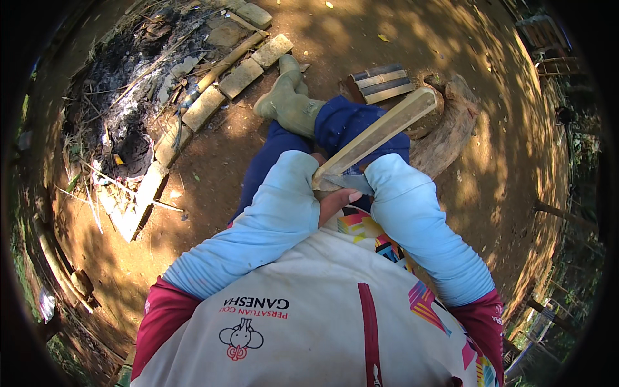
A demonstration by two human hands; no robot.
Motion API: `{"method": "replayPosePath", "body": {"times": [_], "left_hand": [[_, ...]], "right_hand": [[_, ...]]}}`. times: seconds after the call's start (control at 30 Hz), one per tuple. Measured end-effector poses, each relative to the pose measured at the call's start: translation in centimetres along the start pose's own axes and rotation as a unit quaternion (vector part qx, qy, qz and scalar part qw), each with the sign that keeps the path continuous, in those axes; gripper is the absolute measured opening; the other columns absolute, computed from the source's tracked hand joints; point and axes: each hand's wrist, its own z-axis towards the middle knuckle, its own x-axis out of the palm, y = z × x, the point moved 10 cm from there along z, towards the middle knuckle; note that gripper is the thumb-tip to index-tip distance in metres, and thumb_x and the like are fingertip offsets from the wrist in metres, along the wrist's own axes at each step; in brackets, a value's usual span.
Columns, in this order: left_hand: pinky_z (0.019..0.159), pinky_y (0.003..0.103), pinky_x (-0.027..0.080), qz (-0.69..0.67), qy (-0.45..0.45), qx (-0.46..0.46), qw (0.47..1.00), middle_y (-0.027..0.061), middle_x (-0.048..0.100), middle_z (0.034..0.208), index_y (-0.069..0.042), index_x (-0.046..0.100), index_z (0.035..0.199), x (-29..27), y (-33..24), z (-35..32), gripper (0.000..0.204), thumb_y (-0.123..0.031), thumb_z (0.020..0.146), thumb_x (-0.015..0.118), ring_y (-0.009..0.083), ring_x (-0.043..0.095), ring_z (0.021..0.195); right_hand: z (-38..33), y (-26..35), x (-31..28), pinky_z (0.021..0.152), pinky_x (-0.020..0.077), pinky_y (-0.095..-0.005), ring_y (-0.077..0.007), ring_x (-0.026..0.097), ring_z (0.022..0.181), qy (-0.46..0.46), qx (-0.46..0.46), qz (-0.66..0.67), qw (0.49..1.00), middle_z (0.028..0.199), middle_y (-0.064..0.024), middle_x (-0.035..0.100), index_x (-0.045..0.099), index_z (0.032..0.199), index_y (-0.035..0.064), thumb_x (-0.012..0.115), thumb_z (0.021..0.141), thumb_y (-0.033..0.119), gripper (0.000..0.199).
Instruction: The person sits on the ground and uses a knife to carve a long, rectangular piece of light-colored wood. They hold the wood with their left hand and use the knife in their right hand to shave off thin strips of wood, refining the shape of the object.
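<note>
At the near end of a wooden strip (380,134), my left hand (334,204) grasps it beside a knife blade (354,183). A blue sleeve (414,209) hides my right hand; I cannot tell its grip. Beyond lies a log (455,135).

Bare brown earth (342,48), dappled with sun and shade, carries everything here. At the upper left it bears a broad patch of grey ash and charred bits (138,90), littered with thin twigs. A slanting line of pale rectangular blocks (240,78) edges the ash, with a pole (229,62) lying alongside the blocks' upper part. Right of centre rests a weathered log (451,138); just beyond it sits a stack of dark and light strips (385,84), its underside hidden. A small yellow leaf (383,37) lies farther off.
</note>
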Motion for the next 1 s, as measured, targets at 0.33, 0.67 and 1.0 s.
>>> {"method": "replayPosePath", "body": {"times": [0.33, 0.67, 1.0], "left_hand": [[0.056, 0.036, 0.048, -0.017, 0.073, -0.018, 0.997, 0.0139, 0.061, 0.065, 0.003, 0.064, 0.086, -0.3, -1.7, 0.7, 0.046, -0.035, 0.07, 0.086, 0.0241, 0.062, 0.059], [0.063, 0.04, 0.046, 0.039, 0.11, -0.013, 0.993, 0.0156, 0.056, 0.079, 0.002, 0.061, 0.095, 0.8, -0.8, 0.5, 0.058, -0.049, 0.074, 0.079, 0.0319, 0.058, 0.071], [0.061, 0.04, 0.049, 0.066, 0.005, -0.013, 0.998, 0.0179, 0.061, 0.074, 0.001, 0.065, 0.087, -0.2, -0.2, 0.8, 0.05, -0.043, 0.072, 0.082, 0.0341, 0.063, 0.071]], "right_hand": [[0.2, -3.5, 5.0, 0.075, 0.0545, -0.0364, -0.0286, 0.068, 0.083, 0.072, 0.042, -0.053, 0.995, 0.082, -0.0103, 0.069, 0.068, 0.09, 0.0107, 0.06, 0.082, 0.017, 0.013], [-0.1, -2.6, 2.4, 0.078, 0.0541, -0.0354, -0.0287, 0.067, 0.086, 0.096, 0.144, -0.106, 0.979, 0.085, -0.0115, 0.069, 0.069, 0.093, 0.0117, 0.062, 0.082, 0.018, 0.014], [1.2, 0.0, -1.0, 0.072, 0.0539, -0.0407, -0.0336, 0.067, 0.084, 0.0, 0.036, -0.012, 0.999, 0.09, -0.0153, 0.067, 0.067, 0.098, 0.0112, 0.059, 0.08, 0.01, 0.019]]}}
